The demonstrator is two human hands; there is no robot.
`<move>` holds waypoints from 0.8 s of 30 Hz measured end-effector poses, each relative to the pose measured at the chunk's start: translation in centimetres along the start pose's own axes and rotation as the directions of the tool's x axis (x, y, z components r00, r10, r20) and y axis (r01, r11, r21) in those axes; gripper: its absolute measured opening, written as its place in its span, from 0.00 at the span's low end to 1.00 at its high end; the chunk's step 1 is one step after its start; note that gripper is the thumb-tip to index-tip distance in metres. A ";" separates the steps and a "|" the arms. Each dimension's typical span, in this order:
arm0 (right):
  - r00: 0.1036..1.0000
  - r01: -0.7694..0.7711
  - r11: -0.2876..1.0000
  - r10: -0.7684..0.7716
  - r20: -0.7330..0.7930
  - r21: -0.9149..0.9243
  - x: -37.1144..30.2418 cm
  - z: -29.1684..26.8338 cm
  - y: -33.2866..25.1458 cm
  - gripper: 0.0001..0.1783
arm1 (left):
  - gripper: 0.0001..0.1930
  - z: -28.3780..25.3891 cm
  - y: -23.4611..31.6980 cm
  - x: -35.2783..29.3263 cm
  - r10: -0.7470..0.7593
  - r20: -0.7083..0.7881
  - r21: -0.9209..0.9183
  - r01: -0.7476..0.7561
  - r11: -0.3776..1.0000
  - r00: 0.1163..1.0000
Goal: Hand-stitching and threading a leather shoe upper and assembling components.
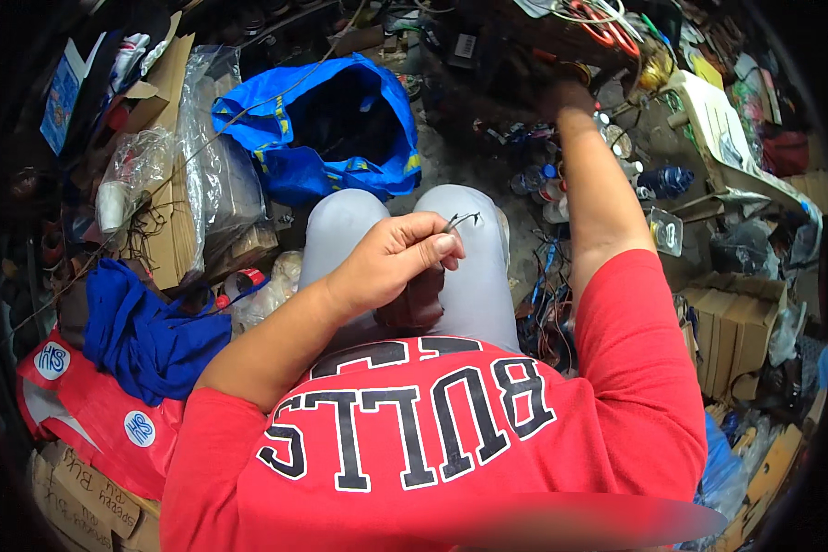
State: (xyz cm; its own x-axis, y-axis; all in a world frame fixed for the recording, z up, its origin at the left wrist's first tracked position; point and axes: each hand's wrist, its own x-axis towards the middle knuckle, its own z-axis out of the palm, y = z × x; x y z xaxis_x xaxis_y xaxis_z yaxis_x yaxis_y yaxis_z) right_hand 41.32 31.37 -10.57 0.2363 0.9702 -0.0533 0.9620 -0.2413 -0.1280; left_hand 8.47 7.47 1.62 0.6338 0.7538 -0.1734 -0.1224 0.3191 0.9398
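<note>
Above my knees, my left hand (420,250) is closed, thumb against the fingers, on a thin dark wire (463,219) whose small bent ends stick out past the fingertips. A dark brown, leather-like piece (414,302) shows just under this hand, over my lap; whether the hand also grips it is hidden. My right arm stretches far forward to the right. At its end, my right hand (566,97) is in shadow over a dark heap of items, its fingers too dim and blurred to make out.
An open blue bag (382,170) stands in front of my knees. Small bottles (535,179) crowd the ground by my right forearm. A white plastic chair part (722,120) lies far right, cardboard boxes (731,322) nearer. Flattened cardboard (170,221) and blue cloth (147,331) are at left.
</note>
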 end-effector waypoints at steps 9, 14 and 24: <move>0.985 -0.042 0.996 0.054 0.165 -0.076 1.4 -0.3 1.2 0.37 | 0.14 -0.8 4.2 0.4 0.151 0.032 -0.052 -0.149 0.987 0.988; 0.914 -0.101 0.982 0.029 0.404 0.160 -3.0 -5.0 -0.9 0.19 | 0.09 -0.7 5.2 0.2 0.253 -0.050 0.253 -0.233 0.939 0.966; 0.908 -0.185 0.640 -0.179 0.378 0.746 -22.1 -9.1 1.8 0.22 | 0.09 0.1 6.8 0.0 0.361 -0.102 0.382 -0.299 0.874 0.927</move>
State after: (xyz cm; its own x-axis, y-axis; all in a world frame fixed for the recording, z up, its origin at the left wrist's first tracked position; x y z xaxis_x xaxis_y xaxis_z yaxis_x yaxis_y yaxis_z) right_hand 39.09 9.70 -0.62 -0.0096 0.9164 -0.4002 0.4693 -0.3492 -0.8110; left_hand 7.71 9.65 8.05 0.4658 0.8723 0.1486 -0.0045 -0.1656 0.9862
